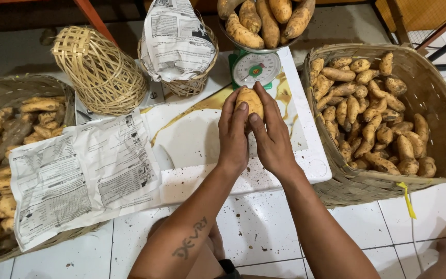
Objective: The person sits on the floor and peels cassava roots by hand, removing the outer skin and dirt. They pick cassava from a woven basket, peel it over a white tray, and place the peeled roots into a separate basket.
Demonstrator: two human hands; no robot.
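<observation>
Sweet potato [250, 102], tan and oval, held upright between both hands above the white low table [305, 155], just in front of the green kitchen scale [255, 67]. Left hand [233, 137] curled around the left side of the sweet potato, fingers closed against its skin, thumb pressed on the front. Right hand [272, 139] wrapped around the right side, fingers extended upward along the tuber, thumb meeting the front face close to the left thumb. Both hands closed on the same tuber, palms facing each other, forearms reaching in from the lower edge of the view. Scale pan [233, 39] loaded with several long sweet potatoes [264, 20], dial facing the camera. Large woven basket [434, 93] standing on the tiled floor [264, 227] to the right of the table, tilted toward the camera and filled along its left side with many small sweet potatoes [367, 113]. Yellow strap [406, 199] hanging from the basket's front rim. Second flat basket [6, 88] at the far left, also holding sweet potatoes, partly covered by a spread sheet of newspaper [83, 175] overlapping the table edge. Empty wicker basket [99, 72] lying on its side at the table's rear left. Small wicker basket [189, 82] beside it, lined with crumpled newspaper [174, 39]. Soil crumbs scattered over table and tiles
</observation>
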